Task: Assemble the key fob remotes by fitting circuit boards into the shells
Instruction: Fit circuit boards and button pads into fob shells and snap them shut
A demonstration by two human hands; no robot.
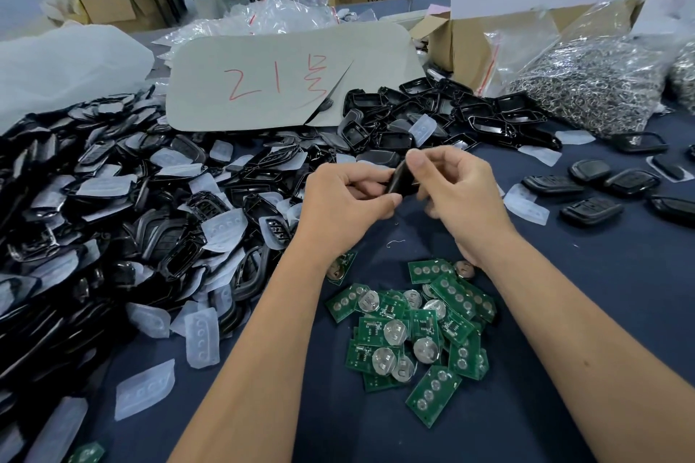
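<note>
Both hands meet at mid-worktop, closed on one black shell (401, 180): your left hand (340, 199) grips its near-left end, your right hand (457, 192) pinches the far end from above between thumb and forefinger. Shell stands tilted, long axis running near-left to far-right, back face toward you; whether a board sits inside cannot be told. Loose circuit boards (410, 331) lie in a heap directly near of the hands, between your forearms, slightly right. Judgement: right hand is the closer one for the next board. Finished fobs (586, 199) sit to the right.
</note>
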